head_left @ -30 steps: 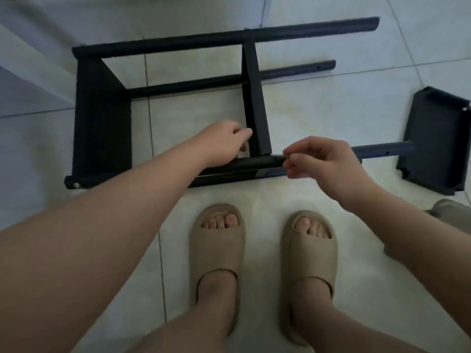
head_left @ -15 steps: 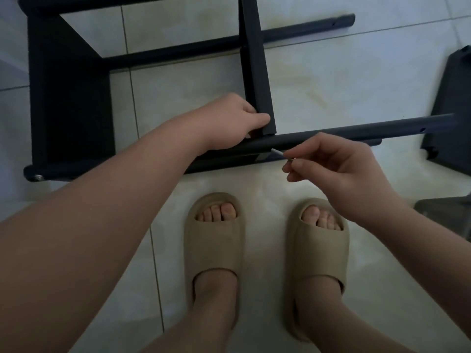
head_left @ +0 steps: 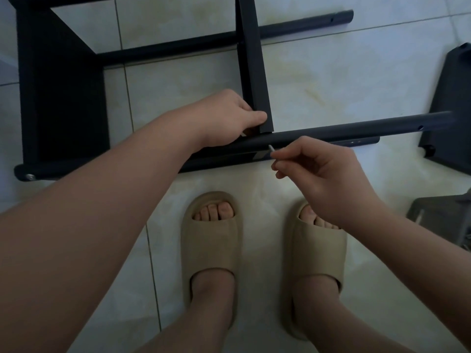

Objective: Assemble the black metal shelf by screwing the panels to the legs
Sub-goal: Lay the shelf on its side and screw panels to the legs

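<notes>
Pale floor tiles [head_left: 318, 72] carry the whole job, with the person's 2 beige sandals [head_left: 211, 240] nearest the camera. Just this side of the near leg [head_left: 344, 129], the right hand [head_left: 323, 174] pinches a small silver screw [head_left: 271, 149] between thumb and forefinger. The screw's tip is close to the tube's side, but I cannot tell whether it has entered a hole. Just beyond the near leg, the left hand [head_left: 229, 115] curls its fingers and thumb round the lower end of the middle panel [head_left: 252, 59], holding it at the tube.

Below the near leg lies a lower leg [head_left: 229, 159]. A screw head [head_left: 30, 177] shows at its left end, where the end panel [head_left: 61, 98] meets it. Beyond the near leg, a far leg [head_left: 293, 24] runs behind the middle panel. Past the near leg's right end, a loose panel [head_left: 448, 103] lies apart on the tiles.

The job looks roughly half done. The end panel seems fastened and the middle panel is being fixed now. The loose panel remains, and the hole [head_left: 420, 127] near the near leg's free end is unfilled. No brand, label or writing can be read anywhere.
</notes>
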